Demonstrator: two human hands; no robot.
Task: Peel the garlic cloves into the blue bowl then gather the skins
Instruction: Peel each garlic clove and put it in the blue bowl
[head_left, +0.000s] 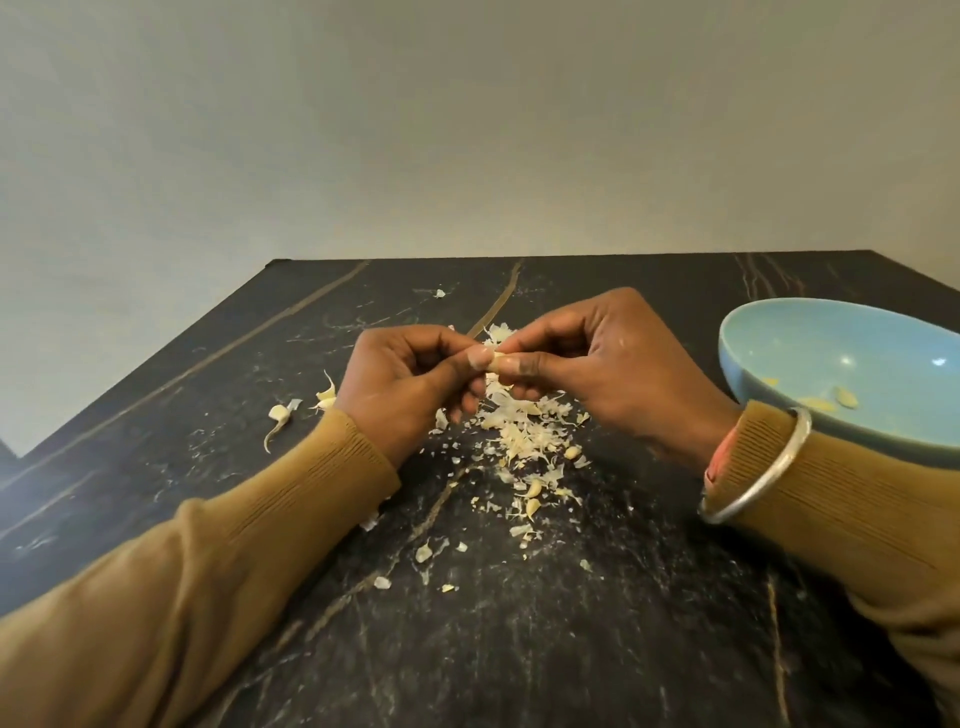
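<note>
Pinching a small cream-coloured garlic clove (497, 361) between them, the left hand (410, 384) and right hand (597, 374) meet above the middle of the table (623, 649). Thumbs and forefingers are clamped on the clove from either side and the remaining fingers curl loosely under the palms. Fingertips hide most of the clove, so whether any skin clings to it cannot be told. The table is a dark, glossy stone-look slab veined in tan and flecked with white. Its straight far edge meets a plain grey wall (467, 130), and its left edge runs diagonally from the far-left corner toward the near side. Papery skins (524, 431), white to straw-coloured, lie in a loose heap directly under the hands and trail in thinner flakes toward the near edge. Two unpeeled cloves (326, 397) with curled, pointed tails rest just beside the left wrist. Beyond them, dark surface lies open toward the far-left corner. A round, smooth-glazed blue bowl (810, 332) sits by the right edge, just beside the right wrist, with a few pale peeled cloves (844, 396) lying low in it. Ribbed mustard-coloured sleeves (234, 571) cover both forearms, and a plain silver bangle (763, 467) rings the right one, overlapping the bowl's near rim in view.
</note>
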